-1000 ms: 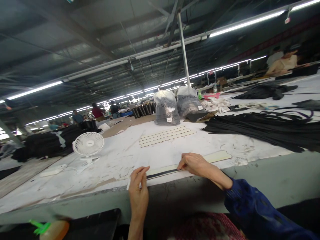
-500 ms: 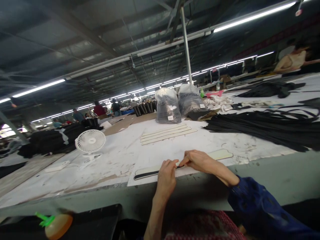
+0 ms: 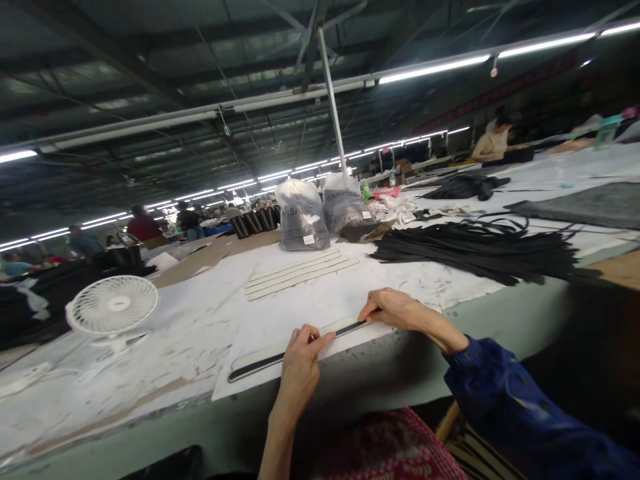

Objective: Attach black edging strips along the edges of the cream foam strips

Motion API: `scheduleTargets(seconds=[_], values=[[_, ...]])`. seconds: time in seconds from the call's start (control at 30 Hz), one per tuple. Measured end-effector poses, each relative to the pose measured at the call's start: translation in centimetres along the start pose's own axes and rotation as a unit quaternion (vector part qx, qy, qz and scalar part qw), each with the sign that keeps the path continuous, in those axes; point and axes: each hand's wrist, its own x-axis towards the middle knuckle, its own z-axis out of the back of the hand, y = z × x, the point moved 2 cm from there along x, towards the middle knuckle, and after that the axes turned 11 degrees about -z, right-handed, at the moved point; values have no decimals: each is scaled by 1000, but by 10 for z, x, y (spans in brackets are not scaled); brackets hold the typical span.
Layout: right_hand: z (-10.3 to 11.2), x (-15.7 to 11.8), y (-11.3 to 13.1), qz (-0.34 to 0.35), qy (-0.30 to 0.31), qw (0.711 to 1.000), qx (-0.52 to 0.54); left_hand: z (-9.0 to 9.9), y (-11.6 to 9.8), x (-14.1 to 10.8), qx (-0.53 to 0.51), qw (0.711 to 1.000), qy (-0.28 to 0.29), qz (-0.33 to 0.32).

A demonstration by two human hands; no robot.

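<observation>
A long cream panel (image 3: pixel 257 353) with rounded ends lies near the table's front edge, and a narrow black strip (image 3: pixel 265 364) runs along its near side. My left hand (image 3: pixel 301 363) is on the panel with fingers curled and thumb pointing right, pressing the black strip partway along. Farther right, my right hand (image 3: pixel 395 309) pinches the black strip between thumb and fingers; it covers the panel's right part. Beyond my hands, several similar cream panels (image 3: pixel 300 275) lie side by side on white paper.
A white fan (image 3: pixel 116 305) stands at the left. Two filled plastic bags (image 3: pixel 303 220) stand at the back. A heap of black strips (image 3: pixel 470 250) covers the table (image 3: pixel 185 347) to the right. Other people, among them a person (image 3: pixel 494 140) at the far right, are in the background.
My hands have moved apart: the right hand has slid rightward along the panel, uncovering more of the black strip between them. The camera view has turned to the right.
</observation>
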Motion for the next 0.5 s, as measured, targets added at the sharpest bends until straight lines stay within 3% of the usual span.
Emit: scheduleTargets(seconds=[0.37,0.5], values=[[-6,-1,1,-2,-32,999,-35,0,-1,3,20,1000,11,-1],[-9,-2,0,-7,-37,998,-48,6,0,1,-28,1000,-10,-6]])
